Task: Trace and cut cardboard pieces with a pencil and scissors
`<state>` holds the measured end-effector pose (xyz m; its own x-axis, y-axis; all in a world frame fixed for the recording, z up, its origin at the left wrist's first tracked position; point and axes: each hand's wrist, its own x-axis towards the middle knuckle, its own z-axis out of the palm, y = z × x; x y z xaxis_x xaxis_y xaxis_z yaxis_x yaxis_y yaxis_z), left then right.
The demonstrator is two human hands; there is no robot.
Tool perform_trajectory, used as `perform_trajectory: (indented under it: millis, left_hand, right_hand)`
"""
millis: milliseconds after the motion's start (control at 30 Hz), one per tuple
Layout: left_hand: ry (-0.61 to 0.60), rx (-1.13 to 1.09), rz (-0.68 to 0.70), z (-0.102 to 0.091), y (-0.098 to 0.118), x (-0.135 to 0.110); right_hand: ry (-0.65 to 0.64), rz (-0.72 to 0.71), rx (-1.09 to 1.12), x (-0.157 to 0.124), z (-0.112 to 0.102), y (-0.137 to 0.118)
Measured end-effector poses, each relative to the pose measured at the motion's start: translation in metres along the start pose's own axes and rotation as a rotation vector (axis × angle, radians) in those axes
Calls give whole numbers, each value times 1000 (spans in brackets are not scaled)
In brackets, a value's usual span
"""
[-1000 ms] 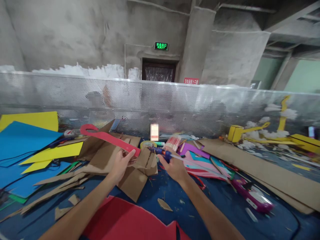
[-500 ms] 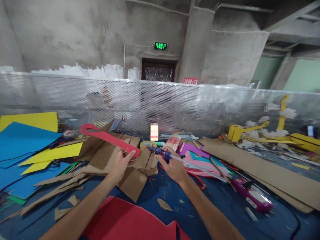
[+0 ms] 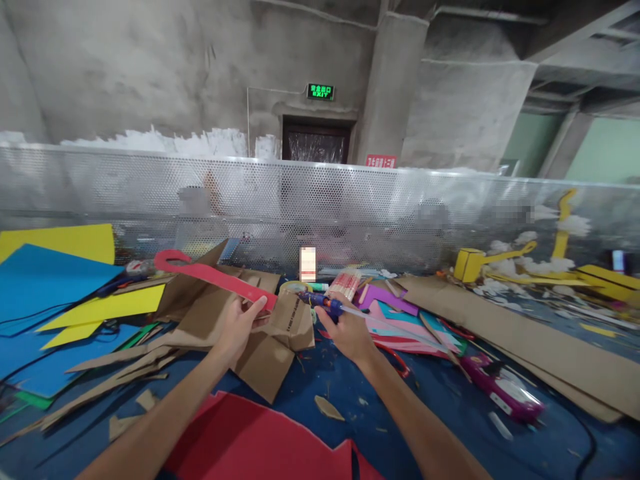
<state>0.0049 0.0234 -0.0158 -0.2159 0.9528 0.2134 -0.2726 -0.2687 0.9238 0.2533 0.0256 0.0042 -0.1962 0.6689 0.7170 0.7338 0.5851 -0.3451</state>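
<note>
Between the thumb and fingers of my left hand [image 3: 241,327] is the straight end of a red hook-shaped strip [image 3: 215,275], its curled end pointing up and left. My right hand [image 3: 345,330] is wrapped round a blue hot glue gun [image 3: 323,302], with a long clear glue stick [image 3: 395,323] running out of its back to the right. The gun's nozzle points left toward the strip's held end, a short gap apart. Folded brown cardboard [image 3: 293,320] lies below and between my hands. Nearest my forearms is a red sheet [image 3: 265,440] with a cut edge.
Blue sheets [image 3: 50,287] and yellow sheets [image 3: 115,307] lie at the left. Long cardboard [image 3: 520,347] stretches across the right, beside a purple tool [image 3: 503,390] with a cord. Yellow pieces [image 3: 470,265] stand at the far right. A perforated metal screen [image 3: 240,193] borders the back.
My left hand has shifted slightly left with the red strip, widening the gap to the glue gun. My right hand stays nearly in place, still holding the gun.
</note>
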Motion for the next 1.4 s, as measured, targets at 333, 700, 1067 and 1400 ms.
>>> perform_trajectory:
  millis: [333, 700, 1067, 1400]
  left_hand:
    - [78, -72, -7, -2, 2, 4]
    - [91, -73, -8, -5, 1, 7]
    - [36, -15, 6, -1, -3, 1]
    - [36, -14, 10, -1, -3, 1]
  right_hand:
    - [-180, -43, 70, -2, -8, -17]
    - [-230, -92, 176, -6, -10, -24]
    - [-84, -30, 83, -4, -2, -16]
    - [-118, -48, 64, -4, -4, -20]
